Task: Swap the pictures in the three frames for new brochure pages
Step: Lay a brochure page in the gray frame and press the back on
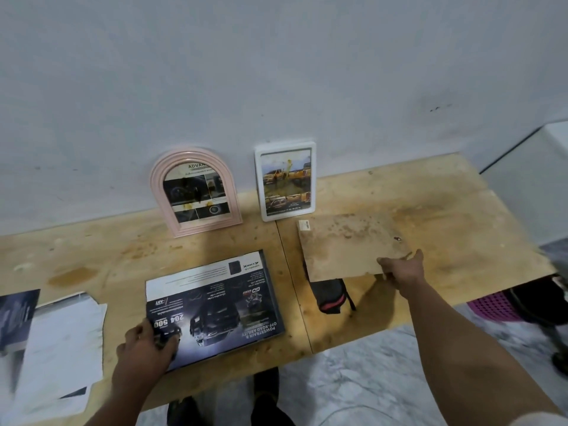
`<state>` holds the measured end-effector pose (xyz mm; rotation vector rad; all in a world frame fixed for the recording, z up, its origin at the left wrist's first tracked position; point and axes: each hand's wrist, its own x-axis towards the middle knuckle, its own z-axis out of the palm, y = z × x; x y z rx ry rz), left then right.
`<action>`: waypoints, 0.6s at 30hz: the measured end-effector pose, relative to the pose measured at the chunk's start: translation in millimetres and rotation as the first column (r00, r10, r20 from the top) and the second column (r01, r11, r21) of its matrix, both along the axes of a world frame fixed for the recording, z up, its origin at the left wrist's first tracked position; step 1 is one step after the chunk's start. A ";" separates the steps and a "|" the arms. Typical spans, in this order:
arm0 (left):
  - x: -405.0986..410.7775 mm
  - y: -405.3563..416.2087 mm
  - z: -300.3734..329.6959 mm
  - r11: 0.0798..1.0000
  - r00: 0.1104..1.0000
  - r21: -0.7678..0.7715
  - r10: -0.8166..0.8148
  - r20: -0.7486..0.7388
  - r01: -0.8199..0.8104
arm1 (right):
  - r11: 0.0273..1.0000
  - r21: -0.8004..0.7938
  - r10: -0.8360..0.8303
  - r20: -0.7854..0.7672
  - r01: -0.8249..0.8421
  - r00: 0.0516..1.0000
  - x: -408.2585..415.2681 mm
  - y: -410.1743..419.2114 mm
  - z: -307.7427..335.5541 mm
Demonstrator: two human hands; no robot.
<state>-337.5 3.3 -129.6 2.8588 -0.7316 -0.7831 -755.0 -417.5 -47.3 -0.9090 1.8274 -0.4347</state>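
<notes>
**Third frame open: right hand on backing board, left on brochure**

Right hand pinches the near right corner of the brown backing board, thumb on top, fingers under; the board's near edge is raised above the table. The board looks thin, stiff and light, so a corner pinch should do, though it would likely flex or snap if levered hard. A dark object with a red band sits partly under it; can't tell what it is.

Left hand has its fingers curled over the near left corner of the brochure, which lies flat and overhangs the table's front edge slightly. Glossy paper, probably slippery and easy to crease: better taken at an edge with a flat grip.

Pink arched frame and white frame lean upright on the wall, both showing printed pages. They look light, easy to tip, glazing likely fragile.

Loose white sheets lie at the left. Open tabletop shows right of the board. A seam runs between the two tabletops and could catch sliding paper.
</notes>
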 end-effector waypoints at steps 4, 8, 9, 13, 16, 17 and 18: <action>0.1 -3.8 7.5 1.000 0.998 0.009 0.029 -0.049 -0.029 | 0.996 0.029 0.080 0.126 -0.084 0.989 -2.9 -0.9 17.6; -1.3 -5.8 16.8 1.000 0.997 -0.015 0.022 -0.075 -0.023 | 0.999 0.018 0.044 0.138 -0.047 0.989 0.2 4.0 29.0; -1.2 -5.7 17.8 1.000 0.997 -0.014 0.017 -0.080 -0.018 | 0.999 0.004 0.053 0.125 -0.054 0.991 2.4 6.9 34.5; 0.5 -6.0 20.9 1.000 0.995 -0.017 0.005 -0.098 -0.007 | 0.999 -0.028 0.047 0.139 -0.043 0.989 7.2 15.6 46.9; 2.7 -2.9 20.3 1.000 0.992 -0.026 -0.014 -0.129 0.010 | 1.000 -0.031 0.001 0.134 0.003 0.991 5.4 23.1 53.9; 3.7 -1.2 20.6 0.999 0.991 -0.029 -0.026 -0.134 0.022 | 0.999 -0.040 -0.011 0.136 0.017 0.991 4.3 25.7 56.4; 4.9 -0.1 21.1 0.999 0.990 -0.032 -0.030 -0.141 0.026 | 0.998 -0.052 -0.028 0.155 0.036 0.987 2.9 28.0 58.3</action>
